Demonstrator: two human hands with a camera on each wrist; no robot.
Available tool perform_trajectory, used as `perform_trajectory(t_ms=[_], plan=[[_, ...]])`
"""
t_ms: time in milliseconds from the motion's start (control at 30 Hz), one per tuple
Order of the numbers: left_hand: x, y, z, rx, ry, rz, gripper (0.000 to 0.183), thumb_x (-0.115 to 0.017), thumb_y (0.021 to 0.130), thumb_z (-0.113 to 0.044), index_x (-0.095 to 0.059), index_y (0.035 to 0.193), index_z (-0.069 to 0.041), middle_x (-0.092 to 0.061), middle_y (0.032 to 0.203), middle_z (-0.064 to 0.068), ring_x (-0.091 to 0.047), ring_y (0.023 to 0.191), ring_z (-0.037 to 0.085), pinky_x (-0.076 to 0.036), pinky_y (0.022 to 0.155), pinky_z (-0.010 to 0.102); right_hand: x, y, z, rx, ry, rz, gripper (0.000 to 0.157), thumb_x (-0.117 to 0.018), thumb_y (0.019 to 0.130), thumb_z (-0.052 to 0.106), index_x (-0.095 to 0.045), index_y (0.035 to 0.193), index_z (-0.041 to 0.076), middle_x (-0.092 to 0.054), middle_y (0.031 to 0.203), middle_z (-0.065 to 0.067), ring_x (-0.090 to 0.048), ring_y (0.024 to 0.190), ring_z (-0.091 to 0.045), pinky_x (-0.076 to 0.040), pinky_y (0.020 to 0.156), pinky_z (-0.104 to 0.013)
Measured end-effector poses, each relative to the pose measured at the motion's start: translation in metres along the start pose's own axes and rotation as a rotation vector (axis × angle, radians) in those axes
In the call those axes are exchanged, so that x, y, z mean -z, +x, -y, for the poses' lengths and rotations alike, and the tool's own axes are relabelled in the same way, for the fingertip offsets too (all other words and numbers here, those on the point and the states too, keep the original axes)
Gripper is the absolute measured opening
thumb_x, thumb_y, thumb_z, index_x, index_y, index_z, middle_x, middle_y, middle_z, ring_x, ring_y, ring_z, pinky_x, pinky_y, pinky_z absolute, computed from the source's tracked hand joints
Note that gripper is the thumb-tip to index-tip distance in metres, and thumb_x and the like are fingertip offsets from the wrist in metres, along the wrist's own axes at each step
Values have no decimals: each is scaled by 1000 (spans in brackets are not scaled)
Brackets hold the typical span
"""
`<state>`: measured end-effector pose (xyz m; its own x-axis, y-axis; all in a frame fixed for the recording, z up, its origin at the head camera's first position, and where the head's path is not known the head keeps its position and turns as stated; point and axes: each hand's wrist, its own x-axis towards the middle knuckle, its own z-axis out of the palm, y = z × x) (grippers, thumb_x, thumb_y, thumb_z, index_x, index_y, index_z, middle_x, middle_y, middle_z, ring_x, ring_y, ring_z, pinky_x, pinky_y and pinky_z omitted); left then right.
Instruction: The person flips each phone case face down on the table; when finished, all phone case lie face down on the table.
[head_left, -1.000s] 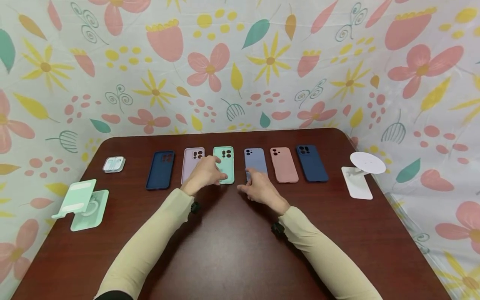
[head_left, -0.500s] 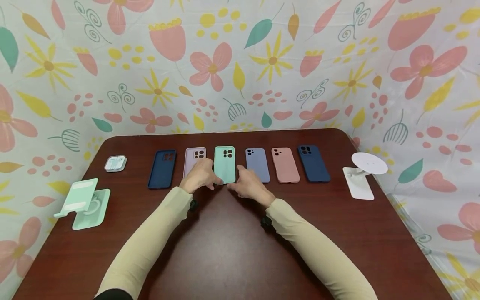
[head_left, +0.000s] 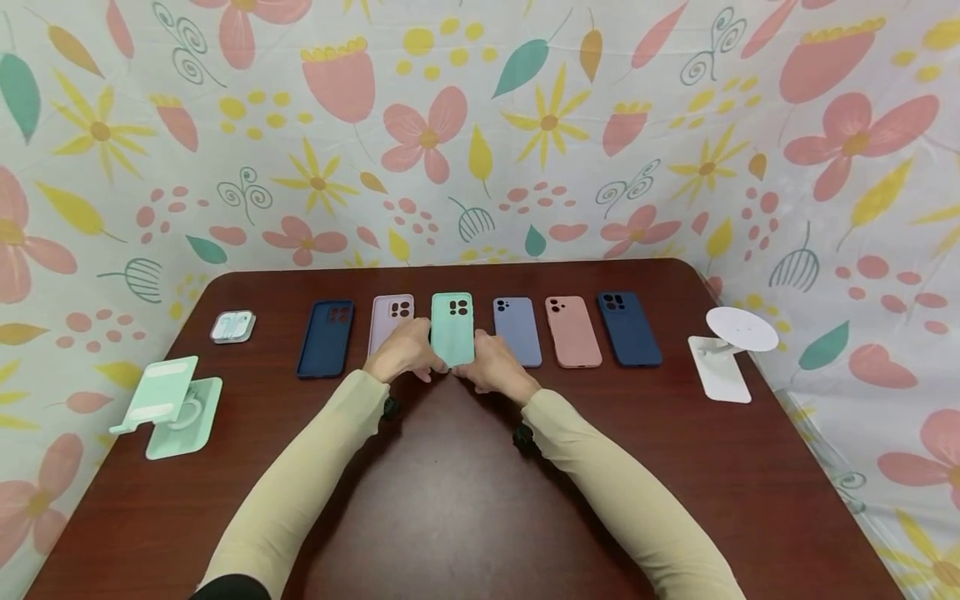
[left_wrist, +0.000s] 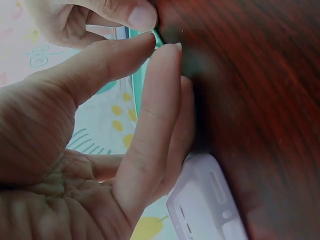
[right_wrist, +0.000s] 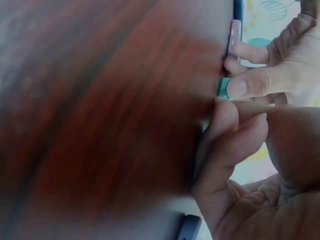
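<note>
In the head view a mint green phone case with camera cutouts lies mid-row on the table. My left hand grips its lower left corner, thumb at the bottom edge. On the opposite corner my right hand pinches with thumb and fingers. Seen from the left wrist, the green edge runs between thumb and index fingertip. A small piece of the mint case shows beside the left thumb in the right wrist view. The lavender phone case sits just left, partly covered by my left hand.
A dark blue case lies further left; light blue, pink and navy cases lie right. A mint stand and boxed earphones are at left, a white stand at right.
My right hand has moved left, from over the light blue case to the mint case's lower right corner. My left hand has drawn back from over the mint case to its lower left corner.
</note>
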<state>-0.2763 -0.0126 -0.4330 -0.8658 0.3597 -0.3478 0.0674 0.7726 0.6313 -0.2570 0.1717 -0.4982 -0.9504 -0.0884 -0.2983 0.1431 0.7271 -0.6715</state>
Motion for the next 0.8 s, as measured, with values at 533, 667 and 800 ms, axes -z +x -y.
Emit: perform_trajectory(t_ms=[533, 667, 800], plan=[[-5, -1, -1, 1, -5, 25, 48, -90, 91, -14, -59, 123, 3, -73, 105, 18, -76, 57, 13, -67, 69, 30, 13, -39, 23, 3, 83, -29, 79, -83, 99, 20, -37, 160, 2, -70, 109, -20, -67, 57, -19, -58, 53, -28], [-6, -2, -1, 2, 19, 34, 50, -89, 92, -18, -59, 127, 2, -75, 102, 15, -77, 59, 12, -68, 78, 31, 13, -41, 22, 2, 60, -49, 79, -84, 98, 21, -38, 160, 3, -70, 107, -18, -65, 55, -17, -55, 54, -27], [-6, -3, 1, -15, 13, 41, 47, -86, 96, -26, -61, 126, -1, -76, 99, 13, -77, 60, 13, -67, 83, 32, 15, -42, 20, 31, 51, -70, 78, -85, 97, 19, -40, 158, 1, -71, 93, -14, -66, 57, -18, -54, 56, -27]])
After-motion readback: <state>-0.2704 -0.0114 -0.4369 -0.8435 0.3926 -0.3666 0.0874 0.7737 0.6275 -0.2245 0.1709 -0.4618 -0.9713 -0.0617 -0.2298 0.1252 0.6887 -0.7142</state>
